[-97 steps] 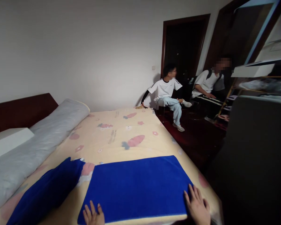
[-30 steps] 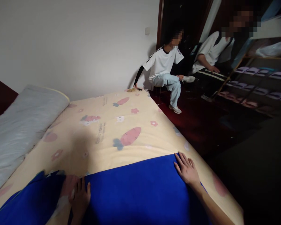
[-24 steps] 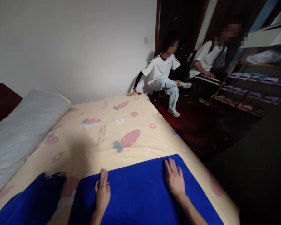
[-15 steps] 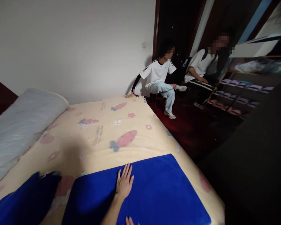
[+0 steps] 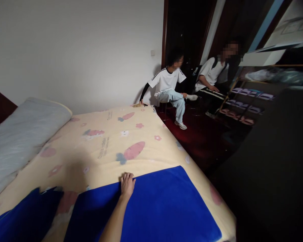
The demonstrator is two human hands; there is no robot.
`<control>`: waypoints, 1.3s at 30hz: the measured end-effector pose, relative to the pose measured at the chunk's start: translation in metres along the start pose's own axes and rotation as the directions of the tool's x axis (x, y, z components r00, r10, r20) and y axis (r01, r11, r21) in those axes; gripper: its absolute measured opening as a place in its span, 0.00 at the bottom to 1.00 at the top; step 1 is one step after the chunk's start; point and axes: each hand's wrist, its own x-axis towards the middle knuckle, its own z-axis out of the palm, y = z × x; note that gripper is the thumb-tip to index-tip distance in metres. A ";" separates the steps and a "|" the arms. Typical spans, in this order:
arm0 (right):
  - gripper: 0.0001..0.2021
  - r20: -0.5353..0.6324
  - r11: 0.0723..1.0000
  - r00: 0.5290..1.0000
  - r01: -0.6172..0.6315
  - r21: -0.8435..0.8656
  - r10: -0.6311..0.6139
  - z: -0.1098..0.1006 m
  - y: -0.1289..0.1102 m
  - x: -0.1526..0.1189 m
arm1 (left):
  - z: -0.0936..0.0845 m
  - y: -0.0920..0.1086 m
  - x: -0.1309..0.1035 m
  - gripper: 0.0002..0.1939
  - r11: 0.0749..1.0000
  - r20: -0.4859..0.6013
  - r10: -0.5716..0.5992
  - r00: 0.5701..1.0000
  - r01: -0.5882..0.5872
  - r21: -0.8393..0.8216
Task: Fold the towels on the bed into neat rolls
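Note:
A dark-to-bright blue cloth (image 5: pixel 164 201) lies flat on the bed's cream patterned sheet (image 5: pixel 151 154). At the middle of its far edge is my left hand (image 5: pixel 127 185), palm down, its fingers bent and closed on that edge. The forearm reaches over the cloth from the bottom of the picture. My right hand is out of view. A second blue cloth (image 5: pixel 27 213), crumpled, rests to the left with a strip of sheet between the two.
A grey rolled quilt or pillow (image 5: pixel 27 134) lies on the bed's left side. Two seated people (image 5: pixel 168 80) are beyond the far right corner; one touches a small brush-like object (image 5: pixel 136 105) on the bed. A shoe rack (image 5: pixel 242 101) stands right.
My left hand has gone from lying spread on the cloth to bent fingers at its far edge. The right fingertips have left the bottom of the view. The view has shifted slightly.

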 end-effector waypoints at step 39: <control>0.27 -0.656 0.896 0.746 0.210 0.392 0.113 -0.181 -0.137 -0.135 | -0.298 -0.055 -0.108 0.26 0.235 -0.226 -0.408 0.885 -0.137 -0.962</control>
